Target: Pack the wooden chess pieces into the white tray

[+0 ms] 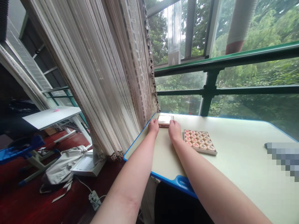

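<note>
A small flat box [165, 120] with a brown rim and pale top lies at the far left corner of the pale desk [235, 155]. My left hand [153, 127] grips its left end and my right hand [174, 128] grips its right end, fingers curled round the box. Just right of my right hand sits a shallow tray [199, 141] filled with several round wooden Chinese chess pieces, laid flat in rows.
The desk has a blue edge [184, 183] and stands against a green-railed window [224, 62]. A beige curtain [105, 77] hangs at the left. On the red floor lie a grey bag [63, 168], a white box [86, 163] and a power strip [94, 197]. Another white desk [51, 116] stands farther left.
</note>
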The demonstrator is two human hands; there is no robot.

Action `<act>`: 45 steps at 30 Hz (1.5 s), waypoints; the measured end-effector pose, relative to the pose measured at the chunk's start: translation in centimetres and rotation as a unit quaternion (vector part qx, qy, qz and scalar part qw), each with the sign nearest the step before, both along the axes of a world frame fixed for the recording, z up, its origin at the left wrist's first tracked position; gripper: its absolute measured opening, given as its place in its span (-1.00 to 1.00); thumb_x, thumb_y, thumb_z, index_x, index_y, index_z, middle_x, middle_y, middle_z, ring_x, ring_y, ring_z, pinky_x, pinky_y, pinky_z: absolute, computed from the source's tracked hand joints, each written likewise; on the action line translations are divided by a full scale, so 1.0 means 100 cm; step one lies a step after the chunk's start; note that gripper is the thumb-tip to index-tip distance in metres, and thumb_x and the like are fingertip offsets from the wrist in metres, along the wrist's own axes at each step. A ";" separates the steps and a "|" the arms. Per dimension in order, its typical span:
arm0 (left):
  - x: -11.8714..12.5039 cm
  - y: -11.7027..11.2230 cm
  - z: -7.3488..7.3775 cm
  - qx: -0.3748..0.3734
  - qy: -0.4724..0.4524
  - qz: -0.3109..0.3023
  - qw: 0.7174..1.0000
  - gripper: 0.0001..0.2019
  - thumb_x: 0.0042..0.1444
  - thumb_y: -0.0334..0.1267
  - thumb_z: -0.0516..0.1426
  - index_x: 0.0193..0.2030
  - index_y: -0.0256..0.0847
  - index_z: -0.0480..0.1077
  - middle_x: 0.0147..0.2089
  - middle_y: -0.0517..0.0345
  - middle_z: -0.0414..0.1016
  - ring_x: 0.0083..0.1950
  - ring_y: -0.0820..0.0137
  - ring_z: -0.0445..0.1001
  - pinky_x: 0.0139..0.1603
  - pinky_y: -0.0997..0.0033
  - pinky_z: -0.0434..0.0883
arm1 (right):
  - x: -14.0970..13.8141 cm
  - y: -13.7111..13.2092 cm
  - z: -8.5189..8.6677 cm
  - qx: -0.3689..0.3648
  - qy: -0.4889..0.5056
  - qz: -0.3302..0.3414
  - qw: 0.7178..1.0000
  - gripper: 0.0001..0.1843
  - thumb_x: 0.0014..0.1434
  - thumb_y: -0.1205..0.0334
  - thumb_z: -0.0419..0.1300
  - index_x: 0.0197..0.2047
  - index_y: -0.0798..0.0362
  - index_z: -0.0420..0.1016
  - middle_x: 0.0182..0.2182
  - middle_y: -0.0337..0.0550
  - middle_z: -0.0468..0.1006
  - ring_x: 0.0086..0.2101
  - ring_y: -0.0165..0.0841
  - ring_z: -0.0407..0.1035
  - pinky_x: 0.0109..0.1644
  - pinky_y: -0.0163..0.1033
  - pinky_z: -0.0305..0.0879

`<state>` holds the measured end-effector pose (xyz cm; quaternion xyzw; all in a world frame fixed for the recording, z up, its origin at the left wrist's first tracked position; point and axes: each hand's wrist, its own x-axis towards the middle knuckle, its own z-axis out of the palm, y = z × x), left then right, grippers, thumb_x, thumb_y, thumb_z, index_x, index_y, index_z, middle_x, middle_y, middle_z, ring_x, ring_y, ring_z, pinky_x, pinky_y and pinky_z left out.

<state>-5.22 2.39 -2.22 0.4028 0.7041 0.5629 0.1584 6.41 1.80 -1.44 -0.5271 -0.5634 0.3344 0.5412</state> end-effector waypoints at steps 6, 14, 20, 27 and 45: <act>0.000 0.001 -0.002 0.000 0.012 0.007 1.000 -0.78 0.09 -0.18 0.00 -0.31 -0.25 0.39 -0.20 -0.06 0.51 -0.12 0.21 0.43 -0.07 0.25 0.31 | 0.001 -0.003 0.002 -0.012 -0.023 -0.008 1.000 -0.54 0.15 0.11 -0.12 -0.18 0.20 0.51 -0.15 0.18 0.46 -0.07 -0.10 0.27 0.08 -0.06 0.06; -0.003 0.007 -0.008 0.011 -0.005 0.012 1.000 -0.80 -0.06 -0.41 0.10 -0.23 -0.26 0.35 -0.18 -0.05 0.50 -0.14 0.31 0.45 -0.10 0.39 0.33 | 0.005 -0.004 0.002 -0.029 -0.012 -0.011 0.999 -0.54 0.09 0.19 -0.09 -0.08 0.19 0.47 -0.09 0.12 0.47 -0.04 -0.13 0.28 0.08 -0.10 0.10; -0.004 0.006 -0.004 0.037 -0.032 0.023 0.999 -0.86 0.01 -0.33 0.05 -0.27 -0.24 0.38 -0.19 0.02 0.50 -0.12 0.31 0.43 -0.08 0.36 0.32 | 0.005 -0.008 0.003 -0.024 -0.013 0.006 1.000 -0.51 -0.07 0.30 -0.02 -0.05 0.13 0.46 -0.13 0.03 0.51 -0.10 -0.16 0.33 0.01 -0.14 0.17; -0.005 0.004 0.001 0.070 -0.070 0.037 0.994 -0.76 0.09 -0.21 -0.01 -0.18 -0.22 0.39 -0.09 0.03 0.48 -0.04 0.31 0.40 -0.03 0.36 0.32 | 0.003 -0.010 0.003 -0.011 -0.001 -0.011 1.000 -0.38 -0.10 0.23 0.02 0.09 0.17 0.34 -0.10 0.06 0.46 -0.12 -0.16 0.31 -0.03 -0.16 0.20; -0.012 -0.001 0.009 0.070 -0.059 0.137 0.986 -0.80 0.12 -0.16 -0.05 -0.36 -0.19 0.30 -0.28 0.03 0.42 -0.19 0.28 0.40 -0.15 0.33 0.31 | -0.001 -0.015 0.006 0.000 -0.002 0.057 0.998 -0.55 0.02 0.13 0.00 -0.08 0.16 0.45 -0.14 0.03 0.51 -0.12 -0.19 0.33 0.00 -0.15 0.17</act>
